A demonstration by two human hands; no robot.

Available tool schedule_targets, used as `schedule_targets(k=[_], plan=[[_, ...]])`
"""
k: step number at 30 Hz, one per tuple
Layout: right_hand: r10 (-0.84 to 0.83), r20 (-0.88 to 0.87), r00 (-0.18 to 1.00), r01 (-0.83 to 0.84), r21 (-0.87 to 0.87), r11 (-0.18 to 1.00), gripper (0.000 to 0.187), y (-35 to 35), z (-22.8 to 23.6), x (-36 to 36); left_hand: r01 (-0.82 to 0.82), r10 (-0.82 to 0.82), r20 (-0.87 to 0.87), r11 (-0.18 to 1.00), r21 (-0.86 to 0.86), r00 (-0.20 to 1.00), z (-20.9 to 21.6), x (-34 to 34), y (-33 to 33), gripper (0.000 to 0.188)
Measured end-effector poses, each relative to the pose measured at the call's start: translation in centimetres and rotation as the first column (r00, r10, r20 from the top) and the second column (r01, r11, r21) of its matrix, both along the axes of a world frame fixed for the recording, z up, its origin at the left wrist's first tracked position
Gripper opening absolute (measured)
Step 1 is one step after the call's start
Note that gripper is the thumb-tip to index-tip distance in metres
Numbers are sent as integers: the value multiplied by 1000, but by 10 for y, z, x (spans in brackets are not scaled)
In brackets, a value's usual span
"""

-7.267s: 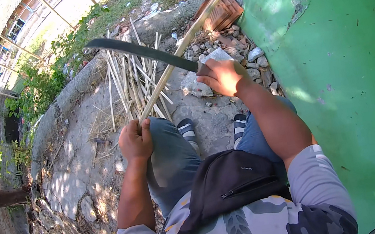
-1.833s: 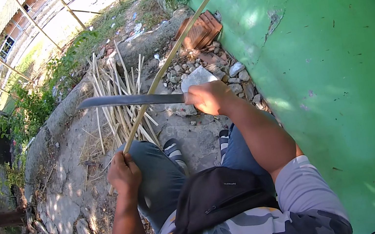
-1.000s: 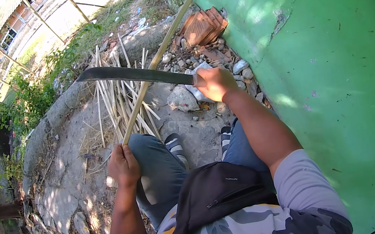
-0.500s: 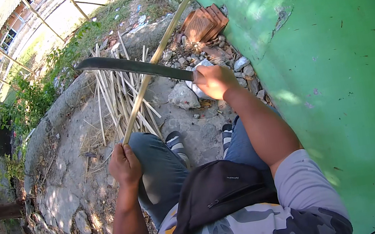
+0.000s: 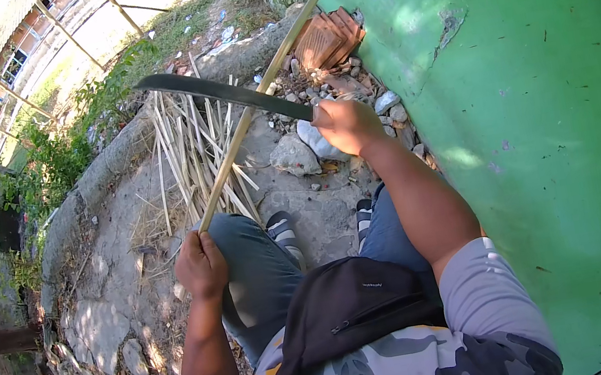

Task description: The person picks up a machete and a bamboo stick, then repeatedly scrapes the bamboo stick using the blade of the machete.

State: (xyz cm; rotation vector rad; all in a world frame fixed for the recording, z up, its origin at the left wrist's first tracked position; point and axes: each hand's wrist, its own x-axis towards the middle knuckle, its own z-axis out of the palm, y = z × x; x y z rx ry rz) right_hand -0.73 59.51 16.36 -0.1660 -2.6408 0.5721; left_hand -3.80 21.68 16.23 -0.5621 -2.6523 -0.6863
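Note:
My left hand (image 5: pixel 200 264) is closed round the near end of a long pale bamboo strip (image 5: pixel 230 154), beside my left knee. The strip slants up and away to the right, its far end near the green wall. In my right hand (image 5: pixel 347 126) is the handle of a machete (image 5: pixel 221 91), gripped in a fist. Its dark, curved blade points left and lies across the strip, about midway along it. Whether the edge bites into the strip cannot be made out. My fingers hide most of the machete's handle.
Several split bamboo strips (image 5: pixel 188 155) lie in a pile on the ground beyond my knees. Farther off are stones (image 5: pixel 293 155) and stacked orange roof tiles (image 5: pixel 327 38). A green wall (image 5: pixel 540 147) rises close on my right. A low concrete edge (image 5: pixel 90 187) curves along the left, with plants behind.
The machete blade has shifted slightly right, and its tip has risen a little. The strip's far end has swung slightly right. My left hand stays beside the knee.

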Motion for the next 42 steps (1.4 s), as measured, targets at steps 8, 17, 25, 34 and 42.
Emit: schedule_targets(k=[8,17,25,34,42], plan=[[147,-110,983,-132,129,983,16,-9,-7,9,3,-3,12,1000,-3,1000,-6,-3,1,22],[-44,29,999,45,-49,998,22,5,-6,4,-22,23,47,999,-33,999,0,-1,-1,24],[87,91,992,-95,86,992,23,-22,-2,5,-16,15,-17,999,-35,1000,-2,-4,0,24],[65,278,958,18,-287,958,27,-1,2,1,10,-11,-14,997,-72,1000,-1,-8,4,27],[177,144,974,-189,68,980,19,-23,-9,-1,-14,15,20,999,-46,1000,0,-4,5,39]])
